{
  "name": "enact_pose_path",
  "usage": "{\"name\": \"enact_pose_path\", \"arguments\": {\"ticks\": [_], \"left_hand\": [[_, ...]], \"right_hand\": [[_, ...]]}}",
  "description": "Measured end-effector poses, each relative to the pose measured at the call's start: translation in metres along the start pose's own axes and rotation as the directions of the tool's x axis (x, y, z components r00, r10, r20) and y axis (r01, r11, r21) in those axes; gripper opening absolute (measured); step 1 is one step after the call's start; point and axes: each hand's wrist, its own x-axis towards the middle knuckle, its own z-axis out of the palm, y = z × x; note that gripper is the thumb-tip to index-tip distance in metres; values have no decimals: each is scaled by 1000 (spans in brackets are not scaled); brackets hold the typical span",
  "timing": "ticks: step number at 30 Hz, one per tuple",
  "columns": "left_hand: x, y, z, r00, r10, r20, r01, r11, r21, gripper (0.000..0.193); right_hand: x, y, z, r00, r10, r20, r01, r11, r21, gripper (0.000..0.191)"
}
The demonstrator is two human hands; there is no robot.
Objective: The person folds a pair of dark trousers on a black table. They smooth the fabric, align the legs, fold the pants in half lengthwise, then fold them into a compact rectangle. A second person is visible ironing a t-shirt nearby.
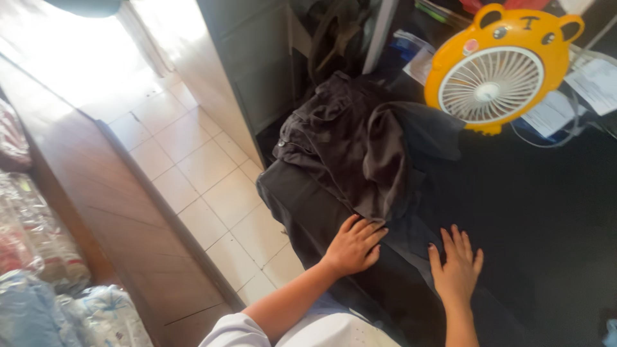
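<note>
A dark garment lies spread over the near edge of a dark table, and a crumpled heap of dark grey cloth sits behind it. My left hand rests palm down on the flat cloth at the foot of the heap, fingers slightly spread. My right hand lies flat on the same cloth a little to the right, fingers apart. Neither hand grips anything.
A yellow animal-shaped table fan stands at the back right, with papers and a cable beside it. A white tiled floor runs to the left, bordered by a wooden shelf with plastic-wrapped bundles. A grey cabinet stands behind.
</note>
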Motion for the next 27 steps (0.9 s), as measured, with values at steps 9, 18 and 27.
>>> {"name": "enact_pose_path", "arguments": {"ticks": [9, 18, 27], "left_hand": [[-14, -22, -29, 994, -106, 16, 106, 994, 3, 45], [-8, -121, -46, 782, -618, -83, 623, 772, 123, 78], [4, -134, -49, 723, -685, 89, 674, 728, 122, 91]], "right_hand": [[-29, -9, -20, 999, 29, 16, -28, 999, -34, 53], [-33, -2, -11, 998, 58, 18, -58, 998, 1, 55], [-29, 6, -2, 999, 34, 4, -33, 995, -97, 54]]}}
